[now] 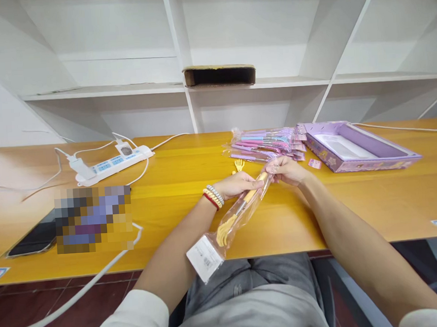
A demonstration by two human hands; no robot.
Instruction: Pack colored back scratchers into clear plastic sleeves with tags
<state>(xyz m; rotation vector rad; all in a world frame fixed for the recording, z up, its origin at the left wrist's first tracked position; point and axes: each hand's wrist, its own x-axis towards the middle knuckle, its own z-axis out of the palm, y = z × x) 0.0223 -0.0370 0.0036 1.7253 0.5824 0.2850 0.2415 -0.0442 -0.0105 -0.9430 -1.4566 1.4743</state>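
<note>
A yellow back scratcher [249, 196] with a hand-shaped end lies slantwise inside a clear plastic bag, a white barcode card [205, 258] at the bag's lower end. My left hand [239, 184] pinches the handle through the plastic. At the bag's upper end, the fingers of my right hand [286, 170] are closed on the plastic. Just beyond my left hand, a second yellow hand-shaped piece [239, 165] shows on the table, partly hidden. Behind my hands lies a pile of bagged purple, pink and blue back scratchers [263, 143].
A purple display box [374, 163] stands at the right, with a small pink card [315, 163] beside it. On the left are a white power strip [115, 165] with cables and a dark phone [34, 236]. A cardboard box [219, 75] sits on the white shelf [291, 84].
</note>
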